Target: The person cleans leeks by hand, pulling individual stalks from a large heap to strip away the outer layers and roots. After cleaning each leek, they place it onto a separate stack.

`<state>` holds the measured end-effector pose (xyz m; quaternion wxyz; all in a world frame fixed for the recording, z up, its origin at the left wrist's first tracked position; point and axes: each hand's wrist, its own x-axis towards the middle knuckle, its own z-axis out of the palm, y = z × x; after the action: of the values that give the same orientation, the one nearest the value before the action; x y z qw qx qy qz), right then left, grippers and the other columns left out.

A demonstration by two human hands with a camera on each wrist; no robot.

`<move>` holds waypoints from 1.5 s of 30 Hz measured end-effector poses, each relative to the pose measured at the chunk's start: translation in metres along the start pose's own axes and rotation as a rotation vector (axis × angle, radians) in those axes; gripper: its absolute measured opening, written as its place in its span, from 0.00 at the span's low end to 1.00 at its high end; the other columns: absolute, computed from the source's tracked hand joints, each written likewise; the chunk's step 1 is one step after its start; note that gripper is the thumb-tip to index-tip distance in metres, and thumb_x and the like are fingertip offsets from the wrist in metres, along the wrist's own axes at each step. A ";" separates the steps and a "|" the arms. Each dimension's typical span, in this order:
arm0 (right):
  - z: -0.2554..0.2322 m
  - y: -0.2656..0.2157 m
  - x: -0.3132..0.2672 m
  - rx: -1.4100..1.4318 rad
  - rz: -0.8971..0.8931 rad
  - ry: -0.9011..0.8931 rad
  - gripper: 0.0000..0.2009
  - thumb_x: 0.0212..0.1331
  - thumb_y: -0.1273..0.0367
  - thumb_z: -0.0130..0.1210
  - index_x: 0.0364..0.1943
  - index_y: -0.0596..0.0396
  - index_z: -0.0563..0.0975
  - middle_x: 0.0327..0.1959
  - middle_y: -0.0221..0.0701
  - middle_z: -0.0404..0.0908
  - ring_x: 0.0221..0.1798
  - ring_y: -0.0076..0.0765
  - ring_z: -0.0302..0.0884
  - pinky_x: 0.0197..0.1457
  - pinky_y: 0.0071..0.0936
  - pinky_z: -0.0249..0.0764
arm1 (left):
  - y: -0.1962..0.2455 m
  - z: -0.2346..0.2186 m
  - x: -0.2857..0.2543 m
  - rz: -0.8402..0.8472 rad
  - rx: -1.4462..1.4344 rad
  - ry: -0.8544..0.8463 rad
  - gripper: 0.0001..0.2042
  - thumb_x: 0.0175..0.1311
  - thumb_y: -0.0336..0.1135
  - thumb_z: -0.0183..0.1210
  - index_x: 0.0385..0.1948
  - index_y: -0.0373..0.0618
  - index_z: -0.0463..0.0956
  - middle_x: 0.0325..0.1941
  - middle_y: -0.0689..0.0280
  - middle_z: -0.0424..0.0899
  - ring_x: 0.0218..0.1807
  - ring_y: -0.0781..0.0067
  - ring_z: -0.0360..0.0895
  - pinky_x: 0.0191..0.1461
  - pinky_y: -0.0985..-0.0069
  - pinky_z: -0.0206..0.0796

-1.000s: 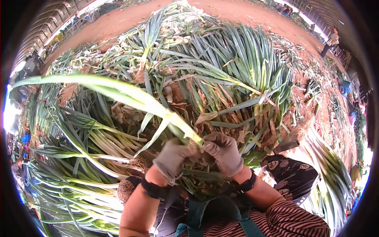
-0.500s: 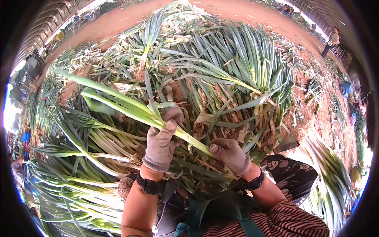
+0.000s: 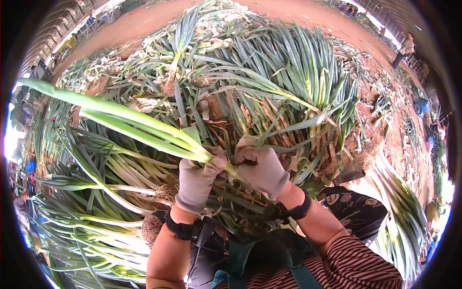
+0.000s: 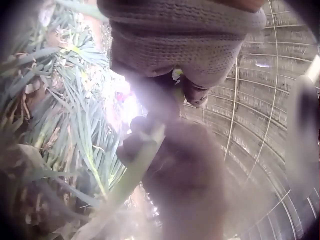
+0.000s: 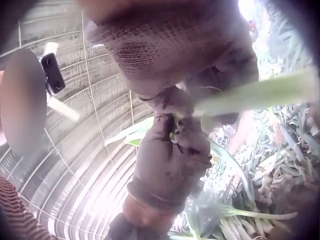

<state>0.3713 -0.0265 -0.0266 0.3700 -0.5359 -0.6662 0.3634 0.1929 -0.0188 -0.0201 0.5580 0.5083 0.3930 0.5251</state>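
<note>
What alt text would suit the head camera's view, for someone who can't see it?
A gloved left hand grips a long green stalk, its leaves reaching upper left, while the gloved right hand curls at its lower end. Piles of similar plants lie around; a striped sleeve shows below.

The head view looks forward and down from above the held stalk [image 3: 139, 126], wide enough to take in the green heap [image 3: 293, 67] beyond it and the striped sleeve [image 3: 363, 267] behind it. The left wrist view sits close to the stalk — the left hand [image 3: 198, 182] looms above it — and faces heap and ribbed roof [image 4: 265, 120], the roof to its right. The right wrist view, equally near, has the roof left of the stalk. Both wrist views share hands, stalk, heap and roof.
</note>
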 end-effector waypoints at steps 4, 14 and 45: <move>-0.009 0.013 -0.007 0.007 -0.015 0.131 0.10 0.49 0.73 0.60 0.36 0.62 0.82 0.26 0.32 0.81 0.28 0.20 0.75 0.34 0.20 0.72 | 0.012 -0.007 0.004 -0.187 -0.141 0.065 0.06 0.63 0.30 0.61 0.35 0.38 0.76 0.31 0.65 0.81 0.32 0.77 0.77 0.33 0.77 0.71; -0.009 -0.017 -0.009 -0.297 -0.163 0.147 0.06 0.51 0.69 0.61 0.30 0.57 0.80 0.29 0.39 0.80 0.31 0.47 0.79 0.35 0.35 0.75 | 0.002 0.004 0.004 0.043 -0.022 0.051 0.08 0.60 0.29 0.65 0.36 0.34 0.79 0.33 0.65 0.82 0.34 0.79 0.77 0.41 0.81 0.71; -0.014 0.009 -0.009 0.234 0.161 -0.090 0.13 0.62 0.67 0.59 0.42 0.64 0.79 0.30 0.29 0.79 0.33 0.17 0.69 0.37 0.20 0.71 | 0.005 0.006 0.012 -0.239 0.012 -0.080 0.11 0.65 0.36 0.61 0.39 0.37 0.77 0.31 0.71 0.80 0.31 0.82 0.75 0.35 0.83 0.67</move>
<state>0.3895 -0.0327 -0.0291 0.3692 -0.5240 -0.5902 0.4908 0.1998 -0.0084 -0.0126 0.6289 0.4817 0.4312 0.4319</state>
